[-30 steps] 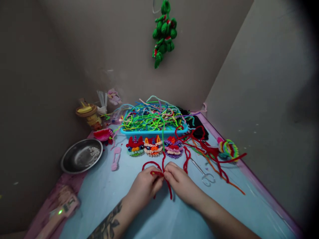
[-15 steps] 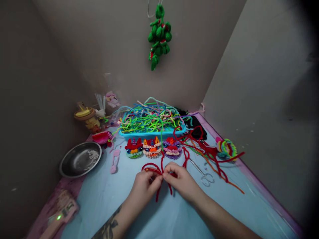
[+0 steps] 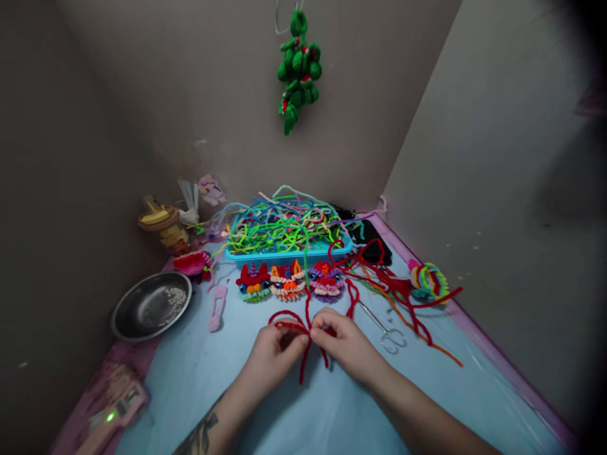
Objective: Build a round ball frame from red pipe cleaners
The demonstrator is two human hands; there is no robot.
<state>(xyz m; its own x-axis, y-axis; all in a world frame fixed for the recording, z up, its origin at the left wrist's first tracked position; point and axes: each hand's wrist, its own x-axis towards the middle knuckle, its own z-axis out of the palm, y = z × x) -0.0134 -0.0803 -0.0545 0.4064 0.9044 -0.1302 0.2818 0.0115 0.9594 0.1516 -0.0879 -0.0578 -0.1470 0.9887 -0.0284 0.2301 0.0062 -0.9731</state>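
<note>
My left hand (image 3: 279,352) is closed, thumb against fingers, on a bundle of red yarn (image 3: 286,313) near the middle of the table. Touching it from the other side, my right hand (image 3: 342,344) pinches strands of the same yarn. Loops stick out to the left, and loose ends hang below both hands. One red strand runs up between the hands. The exact spot where the fingertips meet is partly hidden. Beyond the hands stand three small crocheted faces: a red one (image 3: 253,284), an orange and cream one (image 3: 288,282) and a purple one (image 3: 326,282).
Scissors (image 3: 385,330) lie right of my hands, beside tangled red yarn (image 3: 396,287). A blue tray (image 3: 284,257) piled with yarn scraps stands behind. To the left are a metal bowl (image 3: 137,309), a pink stitch holder (image 3: 217,309) and a pink device (image 3: 118,411) with a green light.
The view has shifted slightly. Both hands keep nearly the same place and grip on the red yarn; a hanging end has moved a little to the right.
</note>
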